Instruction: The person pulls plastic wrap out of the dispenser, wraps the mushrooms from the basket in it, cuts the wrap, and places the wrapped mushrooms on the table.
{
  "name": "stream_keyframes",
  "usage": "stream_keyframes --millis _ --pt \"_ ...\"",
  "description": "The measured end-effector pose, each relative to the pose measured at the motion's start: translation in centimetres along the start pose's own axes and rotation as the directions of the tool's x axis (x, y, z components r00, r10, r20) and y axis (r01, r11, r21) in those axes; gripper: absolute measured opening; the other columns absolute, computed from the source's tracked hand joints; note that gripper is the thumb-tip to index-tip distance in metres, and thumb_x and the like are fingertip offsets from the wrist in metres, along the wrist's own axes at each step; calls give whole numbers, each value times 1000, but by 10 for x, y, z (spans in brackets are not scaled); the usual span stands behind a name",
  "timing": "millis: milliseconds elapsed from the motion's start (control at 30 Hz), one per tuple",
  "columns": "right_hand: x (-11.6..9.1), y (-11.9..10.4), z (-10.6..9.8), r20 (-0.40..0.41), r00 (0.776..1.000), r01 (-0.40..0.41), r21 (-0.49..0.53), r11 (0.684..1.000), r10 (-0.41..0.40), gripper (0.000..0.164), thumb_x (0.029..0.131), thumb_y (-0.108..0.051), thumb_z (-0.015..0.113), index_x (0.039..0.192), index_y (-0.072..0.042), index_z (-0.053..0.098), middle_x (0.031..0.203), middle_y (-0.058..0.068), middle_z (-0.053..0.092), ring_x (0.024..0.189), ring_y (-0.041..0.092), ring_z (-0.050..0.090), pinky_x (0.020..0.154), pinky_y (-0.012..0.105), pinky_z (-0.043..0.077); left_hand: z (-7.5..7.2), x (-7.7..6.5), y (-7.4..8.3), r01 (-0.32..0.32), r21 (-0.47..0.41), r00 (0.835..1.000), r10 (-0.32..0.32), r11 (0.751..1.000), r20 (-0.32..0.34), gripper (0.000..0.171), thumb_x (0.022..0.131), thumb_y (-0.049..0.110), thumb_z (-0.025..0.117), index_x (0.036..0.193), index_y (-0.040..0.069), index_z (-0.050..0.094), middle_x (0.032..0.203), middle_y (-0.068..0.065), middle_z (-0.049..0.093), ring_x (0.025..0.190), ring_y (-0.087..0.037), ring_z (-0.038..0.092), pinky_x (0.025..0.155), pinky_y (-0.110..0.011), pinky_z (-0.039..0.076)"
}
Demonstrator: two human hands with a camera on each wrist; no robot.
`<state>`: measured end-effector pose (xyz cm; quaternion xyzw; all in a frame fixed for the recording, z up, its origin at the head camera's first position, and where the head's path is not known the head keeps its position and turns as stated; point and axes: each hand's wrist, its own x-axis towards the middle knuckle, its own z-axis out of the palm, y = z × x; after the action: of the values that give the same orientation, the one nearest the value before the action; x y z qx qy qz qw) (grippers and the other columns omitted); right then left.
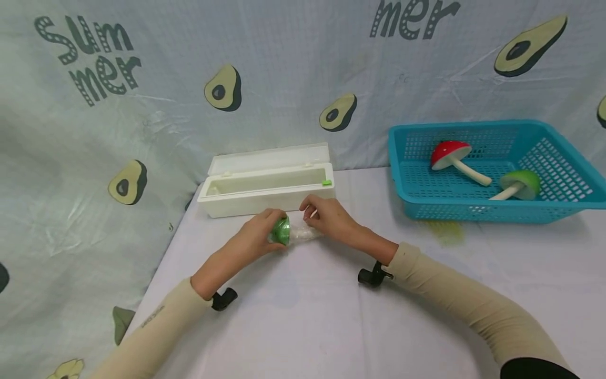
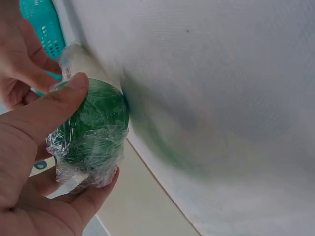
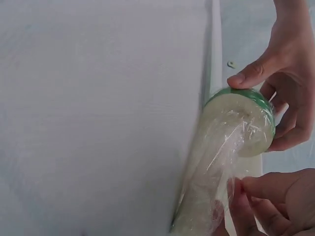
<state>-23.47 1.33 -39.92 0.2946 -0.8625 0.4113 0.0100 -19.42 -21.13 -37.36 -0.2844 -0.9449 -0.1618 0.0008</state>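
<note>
A toy mushroom with a green cap and a pale stem lies on its side above the white cloth, wrapped in clear plastic film. My left hand grips the cap from the left, thumb on one side and fingers on the other, as the left wrist view shows. Crumpled film covers the top of the cap. At the stem, my right hand pinches the clear plastic wrap between thumb and fingertips. Behind both hands stands a long white plastic wrap dispenser, lid raised, with a green slider at its right end.
To the right sits a blue plastic basket holding a red-capped mushroom and a green-capped mushroom. A white cloth covers the table. An avocado-printed curtain hangs behind and at the left.
</note>
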Motion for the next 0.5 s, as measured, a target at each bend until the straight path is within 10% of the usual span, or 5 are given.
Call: stream_keyframes --millis 300,500 --pt "-4 -9 6 -11 990 140 50 989 -140 30 90 0 76 115 -4 59 88 3 77 81 12 74 70 25 57 4 3 7 118 11 993 -118 993 -32 61 90 34 78 135 -2 58 125 -16 57 100 -28 66 83 -41 58" --pt "-1 -11 0 150 971 193 -45 980 -184 26 97 -1 67 118 -5 52 108 12 77 81 15 73 69 22 52 2 8 4 189 -37 982 -188 981 34 59 97 38 66 137 -3 55 103 -14 66 83 -22 61 70 -34 52"
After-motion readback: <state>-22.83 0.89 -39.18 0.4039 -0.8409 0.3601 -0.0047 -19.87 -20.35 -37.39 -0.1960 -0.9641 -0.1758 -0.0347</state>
